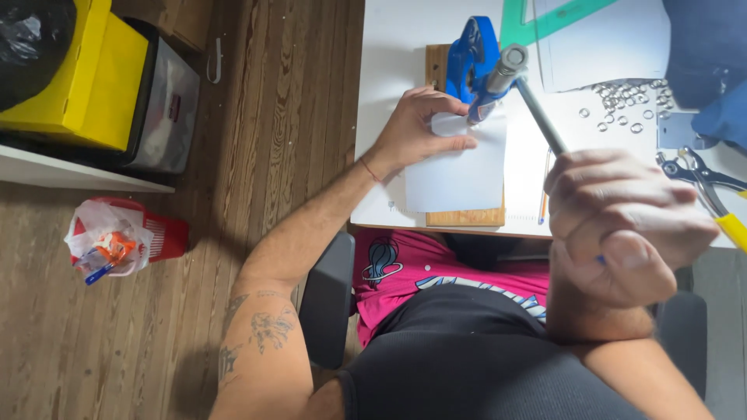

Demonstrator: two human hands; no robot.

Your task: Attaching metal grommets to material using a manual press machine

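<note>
Hammer (523, 85) clenched in the right hand (622, 225) should land squarely on the blue punch (471, 58); left hand (416, 128) pinches the white sheet (459, 167), fingers clear.

The bench-mounted metal eyelet press (471, 66) is bright blue with a grey steel lever. The rectangular paper sheet (459, 173) is plain white, the flat plastic set square (545, 22) translucent green, the cotton T-shirt (405, 268) pink with blue-and-white print, the cardboard box (89, 78) yellow.
</note>
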